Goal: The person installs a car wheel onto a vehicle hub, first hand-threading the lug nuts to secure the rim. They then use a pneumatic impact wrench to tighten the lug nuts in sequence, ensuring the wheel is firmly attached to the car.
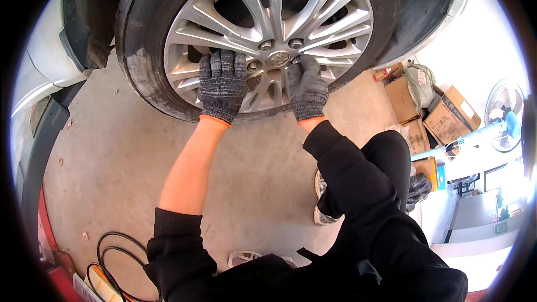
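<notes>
A car wheel (272, 5) with silver alloy spokes and a dark tyre (142, 72) is mounted at the top of the view. Both my hands wear grey knitted gloves with orange cuffs. My left hand (224, 83) is on the lower left spokes, its fingers together and curled against the rim; the fingertips are partly hidden. At the lower right of the round centre cap (278, 59), my right hand (307, 88) has its fingers closed at a lug nut (295, 60), which they partly cover. Other lug nuts (267, 45) sit around the cap.
Car bodywork (42, 67) flanks the wheel on the left. Cardboard boxes (452, 114), a grey-green sack (420, 86) and a fan (504, 113) stand at the right. A black hose (99, 257) lies coiled on the concrete floor (112, 173) at the lower left.
</notes>
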Motion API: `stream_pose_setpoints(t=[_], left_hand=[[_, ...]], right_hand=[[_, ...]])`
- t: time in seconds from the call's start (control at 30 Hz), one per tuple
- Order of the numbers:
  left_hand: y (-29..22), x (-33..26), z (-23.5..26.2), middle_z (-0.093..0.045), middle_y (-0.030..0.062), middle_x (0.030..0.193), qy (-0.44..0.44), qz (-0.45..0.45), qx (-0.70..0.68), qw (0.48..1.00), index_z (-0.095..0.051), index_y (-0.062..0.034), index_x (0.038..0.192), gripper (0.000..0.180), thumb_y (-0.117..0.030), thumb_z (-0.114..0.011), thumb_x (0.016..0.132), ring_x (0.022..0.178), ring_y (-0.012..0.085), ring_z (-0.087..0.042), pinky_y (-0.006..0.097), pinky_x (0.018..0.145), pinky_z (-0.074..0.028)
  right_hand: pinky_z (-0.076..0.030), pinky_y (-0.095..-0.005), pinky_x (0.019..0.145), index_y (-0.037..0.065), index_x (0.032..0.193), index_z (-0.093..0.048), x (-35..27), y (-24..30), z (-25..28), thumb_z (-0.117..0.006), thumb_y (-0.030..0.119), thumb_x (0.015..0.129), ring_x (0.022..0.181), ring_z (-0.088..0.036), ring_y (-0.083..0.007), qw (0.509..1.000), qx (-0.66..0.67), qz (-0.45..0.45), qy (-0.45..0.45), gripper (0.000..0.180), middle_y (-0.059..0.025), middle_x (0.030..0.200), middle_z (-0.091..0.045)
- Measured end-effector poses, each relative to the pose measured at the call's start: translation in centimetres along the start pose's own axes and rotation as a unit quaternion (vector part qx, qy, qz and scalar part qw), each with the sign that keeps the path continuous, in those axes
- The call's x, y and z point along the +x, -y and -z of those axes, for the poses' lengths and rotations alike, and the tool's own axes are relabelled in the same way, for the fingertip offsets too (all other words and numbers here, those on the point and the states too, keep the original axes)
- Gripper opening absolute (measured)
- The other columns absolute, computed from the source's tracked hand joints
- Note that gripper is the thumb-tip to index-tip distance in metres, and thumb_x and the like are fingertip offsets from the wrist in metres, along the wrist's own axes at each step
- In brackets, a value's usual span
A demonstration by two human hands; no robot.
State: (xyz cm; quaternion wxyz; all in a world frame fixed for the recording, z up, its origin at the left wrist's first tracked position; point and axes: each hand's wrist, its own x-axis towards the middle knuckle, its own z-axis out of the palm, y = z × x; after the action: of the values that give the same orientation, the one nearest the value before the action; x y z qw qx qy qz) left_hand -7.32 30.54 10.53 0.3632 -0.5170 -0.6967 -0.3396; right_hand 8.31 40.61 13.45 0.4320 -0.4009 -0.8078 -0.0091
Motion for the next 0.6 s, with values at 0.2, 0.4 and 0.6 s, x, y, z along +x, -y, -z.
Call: stream_pose_setpoints(t=[0.2, 0.4, 0.6], left_hand=[[0.0, -0.1, 0.3, -0.052, 0.016, 0.108, -0.002, -0.004, 0.004, 1.0, -0.053, -0.0019, 0.111, 0.061, -0.039, -0.069, 0.066, 0.103, 0.032, -0.05, 0.052, 0.094, -0.036], [0.0, -0.1, 0.3, -0.052, 0.0164, 0.109, 0.005, -0.016, 0.038, 0.999, -0.053, -0.0014, 0.111, 0.058, -0.038, -0.067, 0.068, 0.105, 0.0326, -0.05, 0.052, 0.095, -0.036], [0.1, -0.1, 0.3, -0.053, 0.0169, 0.11, 0.007, -0.005, -0.003, 1.0, -0.053, -0.0012, 0.113, 0.051, -0.029, -0.063, 0.071, 0.106, 0.0329, -0.05, 0.053, 0.095, -0.036]], right_hand=[[-0.048, -0.0434, 0.07, 0.007, 0.104, -0.056, -0.3, -0.4, -0.6, -0.057, 0.025, 0.088, 0.08, -0.061, -0.0351, 0.999, 0.009, 0.037, 0.003, 0.024, -0.0149, 0.094, -0.063], [-0.048, -0.0438, 0.073, 0.003, 0.1, -0.06, 0.6, 0.3, -0.6, -0.052, 0.032, 0.091, 0.084, -0.062, -0.0368, 0.994, -0.016, -0.097, 0.044, 0.032, -0.0184, 0.09, -0.064], [-0.048, -0.0458, 0.066, 0.006, 0.105, -0.054, -0.4, 0.3, 0.3, -0.056, 0.033, 0.088, 0.076, -0.063, -0.0356, 1.0, -0.003, -0.028, 0.014, 0.032, -0.018, 0.089, -0.064]])
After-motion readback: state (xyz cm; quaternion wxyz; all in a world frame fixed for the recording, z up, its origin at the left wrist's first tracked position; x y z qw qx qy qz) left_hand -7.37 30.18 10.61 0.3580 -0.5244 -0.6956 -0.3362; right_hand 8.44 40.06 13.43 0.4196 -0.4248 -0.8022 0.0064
